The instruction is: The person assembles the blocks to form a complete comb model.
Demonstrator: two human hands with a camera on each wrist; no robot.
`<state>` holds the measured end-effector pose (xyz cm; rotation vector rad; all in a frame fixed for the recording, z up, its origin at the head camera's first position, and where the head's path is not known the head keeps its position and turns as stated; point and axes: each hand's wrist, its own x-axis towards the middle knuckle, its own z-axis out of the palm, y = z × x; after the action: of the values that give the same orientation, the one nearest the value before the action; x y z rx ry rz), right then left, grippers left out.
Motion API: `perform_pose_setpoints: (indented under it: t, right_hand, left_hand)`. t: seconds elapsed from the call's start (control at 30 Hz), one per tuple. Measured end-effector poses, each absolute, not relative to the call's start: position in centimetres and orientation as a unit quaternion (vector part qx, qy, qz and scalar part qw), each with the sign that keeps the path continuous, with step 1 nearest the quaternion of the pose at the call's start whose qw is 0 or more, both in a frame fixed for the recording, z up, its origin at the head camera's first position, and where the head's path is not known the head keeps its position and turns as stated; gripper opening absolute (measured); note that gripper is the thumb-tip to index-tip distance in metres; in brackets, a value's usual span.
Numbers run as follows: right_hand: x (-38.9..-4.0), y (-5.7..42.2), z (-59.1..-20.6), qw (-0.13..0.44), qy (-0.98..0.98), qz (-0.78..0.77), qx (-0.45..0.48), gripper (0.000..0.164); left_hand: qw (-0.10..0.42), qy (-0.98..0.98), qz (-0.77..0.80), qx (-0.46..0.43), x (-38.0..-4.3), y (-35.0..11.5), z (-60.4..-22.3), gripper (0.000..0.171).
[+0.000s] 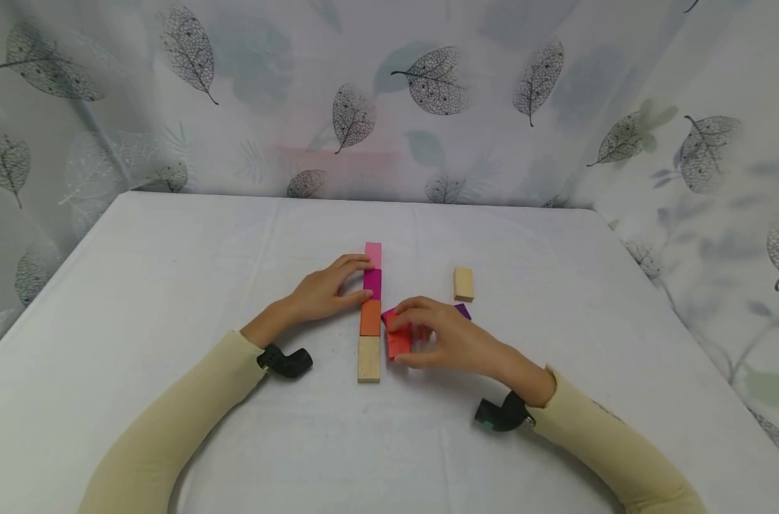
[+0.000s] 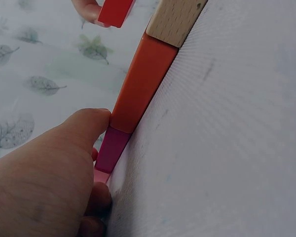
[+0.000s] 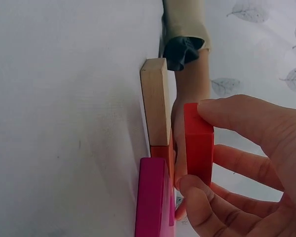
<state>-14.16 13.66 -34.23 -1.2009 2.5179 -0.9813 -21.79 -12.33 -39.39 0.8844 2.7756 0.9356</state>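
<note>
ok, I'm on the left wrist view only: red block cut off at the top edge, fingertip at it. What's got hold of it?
Observer: The right hand, which pinches the red block between thumb and fingers in the right wrist view.
Operator: Any blocks outside the row?
Observer: Yes, the head view shows a loose wooden block apart from it, off to the right.
Operator: Anything else near that hand?
Observer: A purple block pokes out behind it in the head view, mostly hidden.
</note>
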Motion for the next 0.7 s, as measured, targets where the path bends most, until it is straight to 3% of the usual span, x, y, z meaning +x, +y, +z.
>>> perform_pose_setpoints:
  t: [0.7]
  right_hand:
    - [-12.8, 12.7, -34.6, 0.117, 0.832, -0.339, -0.424, 0.037]
  left_hand:
    - [0.041, 0.910, 0.300, 0.284, -21.7, -12.3, -39.3, 0.058]
